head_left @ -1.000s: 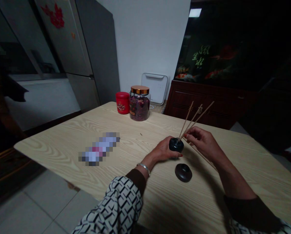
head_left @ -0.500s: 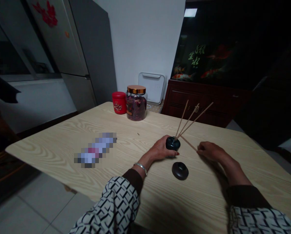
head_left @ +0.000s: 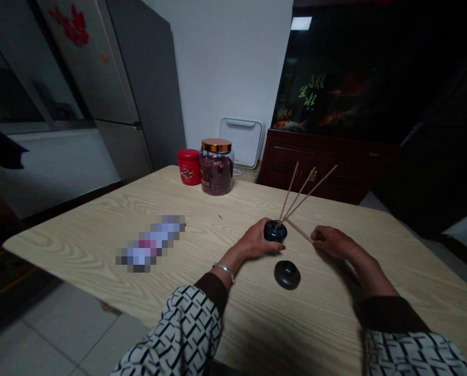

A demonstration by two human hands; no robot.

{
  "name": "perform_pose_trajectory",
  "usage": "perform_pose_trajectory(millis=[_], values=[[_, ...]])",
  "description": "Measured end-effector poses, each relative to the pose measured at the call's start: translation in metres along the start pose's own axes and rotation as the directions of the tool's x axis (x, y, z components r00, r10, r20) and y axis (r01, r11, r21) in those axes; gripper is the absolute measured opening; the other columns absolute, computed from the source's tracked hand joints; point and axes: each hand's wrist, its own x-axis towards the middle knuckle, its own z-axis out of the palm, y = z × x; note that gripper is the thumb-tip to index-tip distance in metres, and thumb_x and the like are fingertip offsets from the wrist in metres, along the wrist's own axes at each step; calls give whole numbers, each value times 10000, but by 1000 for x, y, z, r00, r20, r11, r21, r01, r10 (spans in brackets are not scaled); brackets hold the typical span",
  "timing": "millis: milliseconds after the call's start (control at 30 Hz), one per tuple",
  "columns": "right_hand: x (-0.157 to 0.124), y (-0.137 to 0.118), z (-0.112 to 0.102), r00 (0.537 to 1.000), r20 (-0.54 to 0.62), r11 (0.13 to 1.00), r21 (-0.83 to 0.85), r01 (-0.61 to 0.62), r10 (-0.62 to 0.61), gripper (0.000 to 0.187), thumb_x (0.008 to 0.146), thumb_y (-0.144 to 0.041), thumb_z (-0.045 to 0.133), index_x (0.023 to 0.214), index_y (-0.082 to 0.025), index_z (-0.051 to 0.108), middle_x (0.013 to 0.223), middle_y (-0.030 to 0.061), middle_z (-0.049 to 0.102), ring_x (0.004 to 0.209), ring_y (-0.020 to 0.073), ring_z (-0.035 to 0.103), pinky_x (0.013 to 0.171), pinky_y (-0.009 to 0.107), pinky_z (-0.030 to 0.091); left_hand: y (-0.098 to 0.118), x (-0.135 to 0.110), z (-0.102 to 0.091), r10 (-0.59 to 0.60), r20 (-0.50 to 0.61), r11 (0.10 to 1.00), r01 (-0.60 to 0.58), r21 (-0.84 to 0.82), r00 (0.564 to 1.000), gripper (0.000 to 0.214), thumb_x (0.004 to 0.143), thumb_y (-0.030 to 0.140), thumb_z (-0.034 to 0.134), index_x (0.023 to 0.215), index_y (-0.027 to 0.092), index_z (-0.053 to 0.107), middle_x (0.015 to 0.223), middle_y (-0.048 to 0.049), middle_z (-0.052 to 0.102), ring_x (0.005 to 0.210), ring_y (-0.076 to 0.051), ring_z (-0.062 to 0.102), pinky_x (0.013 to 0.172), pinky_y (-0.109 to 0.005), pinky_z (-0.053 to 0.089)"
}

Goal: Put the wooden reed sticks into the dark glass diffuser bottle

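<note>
A small black round holder [head_left: 275, 229] stands on the wooden table [head_left: 100, 230], and my left hand [head_left: 256, 241] is wrapped round its left side. Three thin wooden sticks [head_left: 302, 193] stand in it, fanning up to the right. My right hand [head_left: 331, 241] rests on the table to the holder's right, fingers pinched on the end of another thin stick [head_left: 299, 230] that lies low and points toward the holder. A dark round lid [head_left: 287, 274] lies flat on the table just in front of the holder.
A glass jar [head_left: 217, 167] of dried flowers with a copper lid and a red tin [head_left: 189, 166] stand at the table's far edge. A blurred flat package [head_left: 150, 249] lies at left. Behind are a refrigerator [head_left: 112, 78], a dark cabinet [head_left: 319, 162] and a fish tank [head_left: 335, 78].
My right hand left the sticks standing in the holder, dropped to the table on the right and now pinches a stick lying there. My left hand stayed on the holder.
</note>
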Motion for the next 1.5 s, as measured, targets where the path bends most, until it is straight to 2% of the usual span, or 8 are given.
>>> perform_pose_trajectory(millis=[133, 200, 300, 367, 433, 833, 1300, 1500], values=[[-8, -2, -26, 980, -195, 984, 161, 71, -39, 105, 802, -255, 600, 837, -202, 684, 866, 58, 722, 795, 191, 629, 700, 277, 457, -3, 1, 0, 8, -6, 1000, -8, -5, 1000, 654, 596, 373, 875, 1152, 172, 597, 1029, -70, 648, 911, -193, 597, 804, -324, 498], [-17, -10, -46, 923, -383, 912, 387, 135, 26, 120, 800, -303, 625, 844, -206, 681, 839, 55, 705, 777, 190, 625, 668, 280, 468, -4, 1, -1, 10, -5, 1000, -10, 2, 1000, 659, 596, 375, 876, 1157, 172, 596, 1035, -72, 648, 922, -198, 598, 805, -324, 498], [-37, -37, -73, 798, -539, 530, 775, 345, 268, 216, 708, -358, 751, 860, -225, 676, 833, 18, 670, 735, 163, 627, 564, 241, 458, -4, 1, -1, 12, -1, 1000, -12, 19, 1000, 667, 599, 393, 874, 1161, 171, 592, 1034, -70, 648, 923, -201, 600, 797, -323, 495], [-50, -60, -84, 765, -553, 278, 832, 480, 331, 233, 669, -335, 800, 840, -235, 677, 827, -2, 651, 726, 141, 637, 528, 213, 463, -5, 1, -1, 14, -1, 1000, -13, 23, 1000, 672, 598, 401, 875, 1163, 172, 591, 1031, -69, 648, 921, -200, 601, 798, -326, 496], [-57, -80, -86, 744, -580, 185, 813, 552, 331, 206, 677, -301, 810, 825, -238, 682, 815, -5, 648, 724, 130, 643, 515, 199, 482, -5, 1, -1, 17, -8, 1000, -17, 16, 1000, 665, 602, 393, 874, 1162, 173, 591, 1033, -70, 646, 924, -199, 603, 806, -329, 499], [-46, -112, -55, 656, -715, 326, 697, 638, 242, 209, 746, -312, 795, 872, -204, 668, 848, 2, 674, 750, 133, 658, 574, 228, 568, -4, 1, -1, 17, -2, 999, -17, 40, 1000, 677, 606, 413, 870, 1169, 171, 582, 1061, -72, 643, 931, -204, 594, 777, -315, 480], [-36, -125, -14, 822, -549, 636, 582, 508, -154, 207, 872, -396, 649, 876, -190, 651, 817, 28, 661, 705, 158, 598, 670, 308, 488, -5, 3, -1, 48, -3, 997, -48, 65, 999, 636, 617, 413, 857, 1139, 174, 581, 1046, -60, 631, 935, -204, 573, 785, -313, 468], [-37, -95, -40, 883, -389, 712, 539, 450, -264, 358, 851, -521, 644, 963, -183, 668, 844, 59, 692, 734, 178, 615, 651, 299, 474, -4, 1, 0, 14, -11, 999, -14, 44, 1000, 673, 596, 419, 869, 1151, 170, 582, 1041, -73, 632, 910, -203, 578, 781, -324, 474]])
